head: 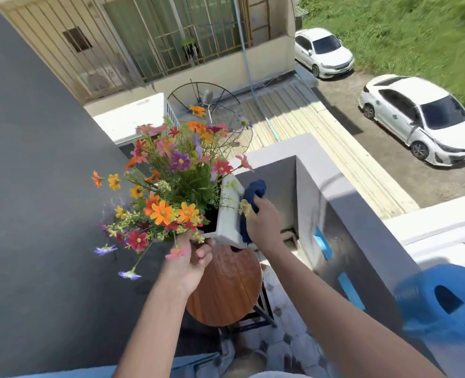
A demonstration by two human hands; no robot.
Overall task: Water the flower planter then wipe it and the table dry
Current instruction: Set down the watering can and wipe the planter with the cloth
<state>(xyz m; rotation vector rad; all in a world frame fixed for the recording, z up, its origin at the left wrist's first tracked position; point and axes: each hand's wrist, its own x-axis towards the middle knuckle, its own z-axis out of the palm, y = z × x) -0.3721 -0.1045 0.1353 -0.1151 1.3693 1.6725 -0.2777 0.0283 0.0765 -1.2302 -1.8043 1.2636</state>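
A dark grey wall (35, 186) fills the left side of the view, and a grey balcony parapet (335, 203) runs along the right. Far below, two white cars (422, 118) stand parked beside grass. On the parapet at the lower right sits a blurred blue watering can (444, 301). Between wall and parapet stands a small round wooden surface (226, 290), its top showing wet patches. The white flower planter (230, 214), packed with orange, red and purple flowers (168, 181), is tilted and raised over the far edge of that surface. The left hand (193, 261) grips the planter's near corner, fingers curled around it. The right hand (264, 222) presses a dark blue cloth (254, 192) against the planter's right side, fingers closed over the bunched fabric.
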